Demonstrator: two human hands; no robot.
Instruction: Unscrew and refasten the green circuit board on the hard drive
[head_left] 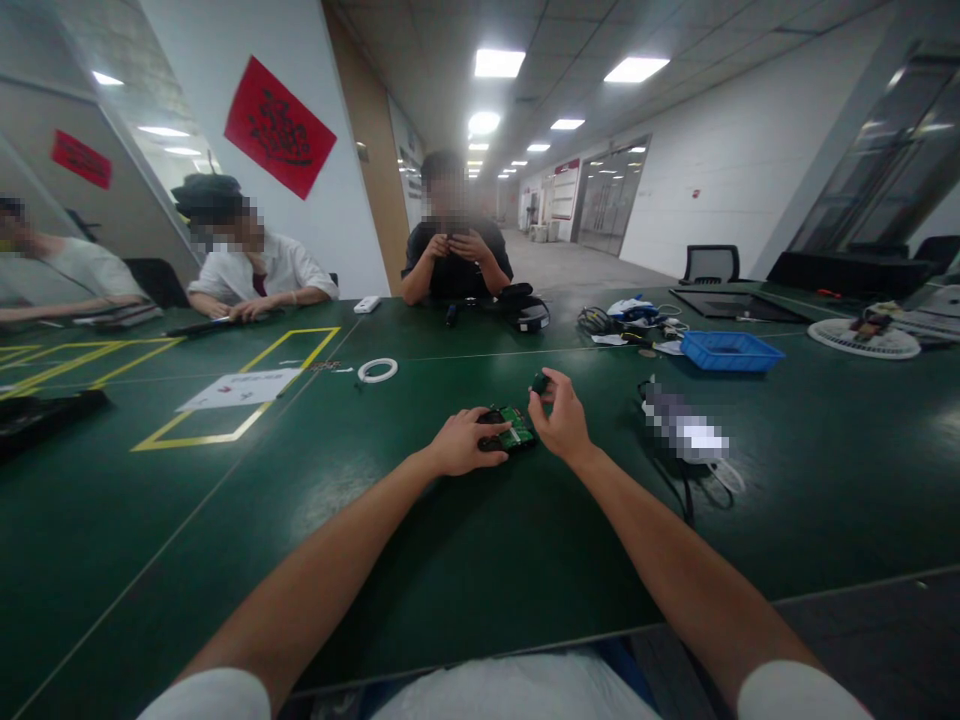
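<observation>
A small green circuit board (517, 428) lies on the dark green table (420, 560) straight ahead of me. My left hand (461, 442) rests on the table with its fingers curled on the board's left end, where a dark part sits. My right hand (559, 415) hovers just right of the board. Its fingertips pinch a small dark piece (540, 382) held a little above the board.
A white ring (377, 370) and a paper sheet (240, 388) inside yellow tape lines lie to the left. A blue tray (731, 351), cables and a blurred item (686, 432) lie to the right. Two people sit across the table, another at far left.
</observation>
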